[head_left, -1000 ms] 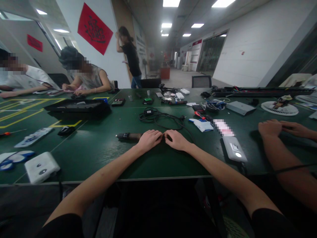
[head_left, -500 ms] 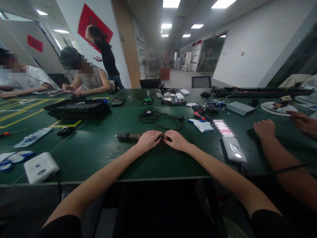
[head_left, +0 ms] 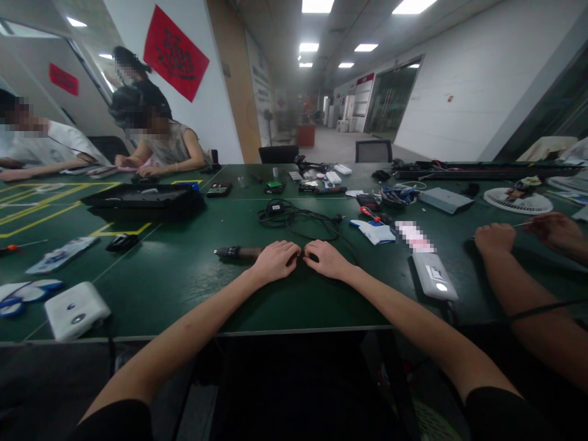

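An electric screwdriver [head_left: 239, 252] lies on the green table, its dark tip pointing left. My left hand [head_left: 277, 260] is closed around its rear end and covers that part. Just to the right, my right hand [head_left: 327, 260] is pinched at the end of a black cable [head_left: 316, 228], fingertips facing those of my left hand with a narrow gap between. What sits right at the fingertips is small and mostly hidden. The cable loops across the table behind both hands, with a black adapter block [head_left: 275, 208] at its far left.
A co-worker's hands [head_left: 496, 239] hold a thin rod at the right. Nearby lie a white power bank-like box [head_left: 432, 275], a blue-white packet [head_left: 374, 231] and a red-handled screwdriver [head_left: 369, 214]. Leftward are a black tray [head_left: 144, 199] and a white box [head_left: 77, 310].
My hands stay almost in place; the gap between my fingertips looks slightly clearer. The standing person in the back has moved left. The co-worker's hands at right have shifted, showing a thin rod.
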A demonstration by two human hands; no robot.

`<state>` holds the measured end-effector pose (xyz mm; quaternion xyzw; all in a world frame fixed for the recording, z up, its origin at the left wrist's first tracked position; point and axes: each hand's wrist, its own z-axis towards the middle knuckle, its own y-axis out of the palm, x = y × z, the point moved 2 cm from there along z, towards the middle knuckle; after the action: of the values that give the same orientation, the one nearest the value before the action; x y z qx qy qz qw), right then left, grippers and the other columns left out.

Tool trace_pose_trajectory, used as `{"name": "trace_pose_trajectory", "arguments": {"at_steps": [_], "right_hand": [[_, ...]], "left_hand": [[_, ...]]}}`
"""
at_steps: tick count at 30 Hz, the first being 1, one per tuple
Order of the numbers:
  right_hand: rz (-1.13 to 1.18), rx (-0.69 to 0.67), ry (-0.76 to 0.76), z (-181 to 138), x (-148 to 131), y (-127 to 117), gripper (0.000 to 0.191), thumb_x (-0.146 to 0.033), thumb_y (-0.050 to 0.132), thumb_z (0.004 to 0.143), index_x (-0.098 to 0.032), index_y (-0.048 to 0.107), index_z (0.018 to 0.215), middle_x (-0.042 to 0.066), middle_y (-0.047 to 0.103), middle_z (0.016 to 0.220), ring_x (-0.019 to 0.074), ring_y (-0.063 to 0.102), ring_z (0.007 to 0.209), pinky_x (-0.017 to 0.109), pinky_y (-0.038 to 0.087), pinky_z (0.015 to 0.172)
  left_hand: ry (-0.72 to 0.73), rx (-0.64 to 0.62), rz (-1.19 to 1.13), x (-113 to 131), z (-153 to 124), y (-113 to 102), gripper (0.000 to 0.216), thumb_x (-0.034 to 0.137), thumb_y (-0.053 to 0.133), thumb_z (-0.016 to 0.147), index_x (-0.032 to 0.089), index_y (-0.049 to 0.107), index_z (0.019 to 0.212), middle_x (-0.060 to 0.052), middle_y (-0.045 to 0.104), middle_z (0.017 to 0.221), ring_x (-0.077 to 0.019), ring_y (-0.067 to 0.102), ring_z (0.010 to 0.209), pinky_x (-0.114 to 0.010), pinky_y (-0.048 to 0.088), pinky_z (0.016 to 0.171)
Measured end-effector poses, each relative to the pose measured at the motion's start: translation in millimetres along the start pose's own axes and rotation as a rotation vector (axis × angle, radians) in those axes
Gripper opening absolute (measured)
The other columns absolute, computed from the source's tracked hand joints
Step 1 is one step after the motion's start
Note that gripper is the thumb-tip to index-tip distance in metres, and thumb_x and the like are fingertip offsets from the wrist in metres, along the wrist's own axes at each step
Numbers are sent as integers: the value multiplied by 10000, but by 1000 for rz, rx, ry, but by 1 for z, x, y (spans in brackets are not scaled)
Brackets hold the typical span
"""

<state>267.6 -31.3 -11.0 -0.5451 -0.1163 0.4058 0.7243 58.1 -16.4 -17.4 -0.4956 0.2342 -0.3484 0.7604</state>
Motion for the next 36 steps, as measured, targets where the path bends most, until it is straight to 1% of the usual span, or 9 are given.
{"name": "trace_pose_trajectory", "arguments": {"at_steps": [6,10,15,20,23,26,30,33,36], "right_hand": [[-16,8,6,1,3,3,92,-257,644,973,-190,631,910,65,653,1005,210,583,976,348,439,927],[-8,4,-3,1,2,3,81,-256,646,972,-190,638,927,67,654,1015,211,584,978,345,441,915],[-14,4,10,0,1,1,91,-259,632,982,-190,631,924,66,652,1010,212,582,981,344,442,917],[-6,1,1,1,1,1,81,-252,637,979,-190,632,927,65,656,1016,211,585,986,343,442,920],[-8,5,4,1,1,1,86,-252,636,979,-191,632,918,63,656,1003,212,587,983,346,442,922],[-2,2,-8,1,1,1,91,-258,628,986,-190,632,926,64,656,1008,210,586,978,344,443,914],[-6,8,-7,1,2,1,93,-260,631,987,-190,633,927,60,655,1003,209,584,979,343,441,917],[-6,15,-9,1,3,3,97,-255,640,982,-190,627,912,58,652,984,208,582,968,339,440,906],[1,22,-21,1,5,4,108,-258,647,979,-191,622,898,61,654,989,208,581,962,337,438,896]], "left_hand": [[-24,3,-11,-1,0,-1,132,321,575,985,232,601,1079,-47,686,1030,-222,634,973,-370,489,895],[-11,5,-34,0,0,-2,149,287,572,973,238,613,1106,-54,686,1054,-223,634,1001,-377,492,916],[-24,0,-31,-1,0,-3,111,327,570,997,232,598,1049,-42,677,1022,-219,627,978,-367,493,899],[-3,-4,-25,1,0,-5,142,298,571,985,242,597,1114,-48,675,1070,-224,624,1013,-368,487,921],[-8,-6,-34,1,0,-6,112,297,552,999,239,597,1083,-47,674,1055,-219,626,995,-360,489,907],[-12,-7,-28,0,0,-5,137,321,582,983,237,593,1091,-49,673,1051,-224,625,983,-366,489,900],[9,-12,-19,0,-1,-3,130,272,557,983,238,590,1105,-45,672,1056,-222,625,988,-367,484,902],[-13,-7,-25,-1,-1,-3,115,310,569,989,235,587,1075,-44,671,1046,-223,628,985,-362,486,894],[-5,-13,-13,-1,0,-2,155,319,586,974,241,588,1108,-46,673,1066,-233,629,1000,-371,482,907]]}}
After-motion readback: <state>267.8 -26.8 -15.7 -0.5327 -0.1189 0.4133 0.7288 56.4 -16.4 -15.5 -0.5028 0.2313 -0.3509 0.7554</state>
